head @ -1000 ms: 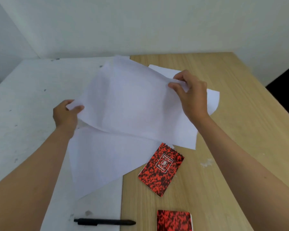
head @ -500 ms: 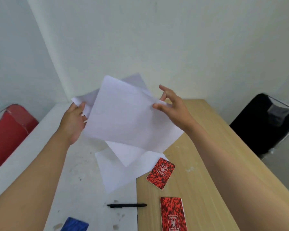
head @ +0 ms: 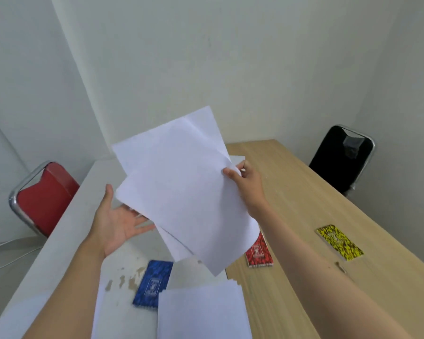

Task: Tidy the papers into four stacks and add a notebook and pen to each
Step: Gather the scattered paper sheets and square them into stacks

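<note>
A: What about the grip?

B: The right hand pinches the right edge of a loose sheaf of white papers, thumb on the near face and fingers behind. The left hand is spread, palm up, its fingertips passing under the sheaf's lower left edge; whether they touch it I cannot tell.

A: Where is the sheaf?

B: Raised above the table, tilted, its sheets fanned out of line, over the seam between the white tabletop and the wooden tabletop.

A: Any writing?

B: Each notebook cover carries a pale emblem, too blurred to read. The blue notebook lies below the sheaf on the white side. The red notebook lies to the sheaf's lower right, partly covered by it. The yellow notebook lies farther right, well apart.

A: Edges and room?

B: More sheets lie at the near edge, below the sheaf, touching the blue notebook's corner. Bare wood stretches beyond the right hand. A red chair stands left of the table, a black chair at the far right.
</note>
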